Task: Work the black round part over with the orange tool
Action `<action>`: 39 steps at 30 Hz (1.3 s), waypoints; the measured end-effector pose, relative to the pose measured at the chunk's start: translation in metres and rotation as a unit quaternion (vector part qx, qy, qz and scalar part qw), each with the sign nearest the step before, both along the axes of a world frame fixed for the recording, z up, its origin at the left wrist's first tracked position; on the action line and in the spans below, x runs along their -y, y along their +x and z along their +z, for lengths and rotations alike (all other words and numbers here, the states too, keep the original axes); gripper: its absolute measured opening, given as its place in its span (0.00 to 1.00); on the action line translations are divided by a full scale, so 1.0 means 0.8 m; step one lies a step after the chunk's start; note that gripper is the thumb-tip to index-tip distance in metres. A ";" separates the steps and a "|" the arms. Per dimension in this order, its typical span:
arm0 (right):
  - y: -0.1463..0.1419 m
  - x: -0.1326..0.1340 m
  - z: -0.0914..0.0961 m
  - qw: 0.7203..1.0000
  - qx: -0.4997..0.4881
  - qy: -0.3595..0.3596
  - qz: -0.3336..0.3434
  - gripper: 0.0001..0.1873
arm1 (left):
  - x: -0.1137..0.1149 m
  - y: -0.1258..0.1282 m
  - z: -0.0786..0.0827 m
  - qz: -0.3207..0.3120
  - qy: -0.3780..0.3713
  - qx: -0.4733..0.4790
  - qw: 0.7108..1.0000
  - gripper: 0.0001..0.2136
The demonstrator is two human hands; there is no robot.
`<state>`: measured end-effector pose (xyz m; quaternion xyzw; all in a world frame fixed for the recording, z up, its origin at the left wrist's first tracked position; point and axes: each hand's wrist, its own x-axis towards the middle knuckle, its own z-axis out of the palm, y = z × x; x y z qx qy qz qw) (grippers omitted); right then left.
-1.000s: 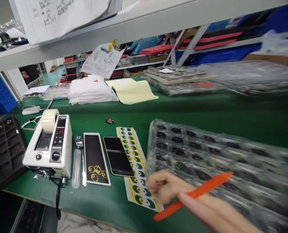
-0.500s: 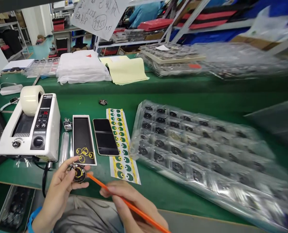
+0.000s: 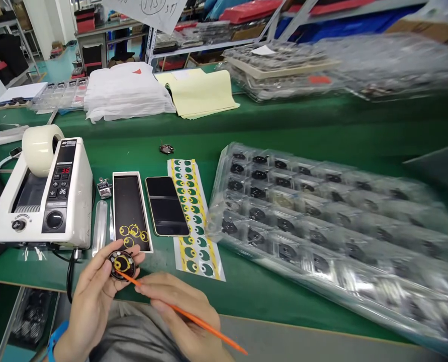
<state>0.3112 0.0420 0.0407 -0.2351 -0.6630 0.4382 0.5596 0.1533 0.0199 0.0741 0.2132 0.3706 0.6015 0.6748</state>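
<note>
Disc (image 3: 121, 264), round and black with yellow marks, sits pinched in the left hand (image 3: 95, 296) at 7 o'clock, over the green bench (image 3: 246, 286) edge; the right hand (image 3: 178, 306) grips an orange stick (image 3: 182, 314), tip touching the disc, tape dispenser (image 3: 42, 196) at 9 o'clock.

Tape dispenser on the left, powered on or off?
On: the white tape dispenser shows lit red digits on its black control panel's display, reading about 36.
</note>
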 end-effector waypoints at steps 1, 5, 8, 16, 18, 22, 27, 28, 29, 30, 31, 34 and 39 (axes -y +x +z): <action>0.003 -0.003 -0.001 0.999 0.012 0.039 0.017 0.13 | 0.000 0.000 0.001 -0.003 -0.003 0.003 1.000 0.13; 0.014 -0.017 -0.002 0.976 0.097 0.189 0.042 0.13 | -0.001 0.004 0.002 -0.007 -0.031 0.002 0.999 0.12; 0.022 -0.024 0.002 0.950 0.164 0.260 0.046 0.12 | -0.001 0.008 -0.002 0.007 -0.039 0.002 0.999 0.12; 0.027 -0.014 0.012 0.979 0.086 0.183 0.007 0.13 | -0.010 0.020 -0.009 0.038 -0.038 -0.061 0.997 0.15; 0.017 -0.006 0.012 0.992 0.031 0.099 -0.071 0.14 | -0.011 0.025 -0.009 0.053 -0.034 -0.085 0.994 0.16; -0.008 -0.002 0.007 0.985 -0.010 0.015 -0.174 0.16 | -0.011 0.031 -0.009 0.055 -0.015 -0.093 0.994 0.14; -0.025 -0.007 0.002 0.974 -0.046 -0.032 -0.217 0.14 | -0.011 0.034 -0.013 0.055 -0.015 -0.073 0.996 0.14; -0.027 -0.007 0.001 0.973 -0.050 -0.041 -0.221 0.13 | -0.011 0.034 -0.014 0.056 -0.018 -0.068 0.996 0.15; -0.028 -0.008 0.000 0.972 -0.051 -0.048 -0.224 0.13 | -0.012 0.035 -0.015 0.058 -0.022 -0.065 0.996 0.15; -0.029 -0.008 -0.001 0.971 -0.052 -0.052 -0.229 0.13 | -0.012 0.035 -0.015 0.063 -0.027 -0.063 0.996 0.15; -0.029 -0.009 -0.001 0.969 -0.051 -0.054 -0.238 0.13 | -0.012 0.036 -0.015 0.070 -0.032 -0.063 0.995 0.14; -0.030 -0.011 -0.001 0.963 -0.046 -0.037 -0.264 0.13 | -0.014 0.038 -0.016 0.086 -0.044 -0.064 0.993 0.14; -0.026 -0.019 -0.001 0.963 0.007 0.097 -0.250 0.12 | -0.017 0.035 -0.028 0.128 -0.049 -0.091 0.986 0.17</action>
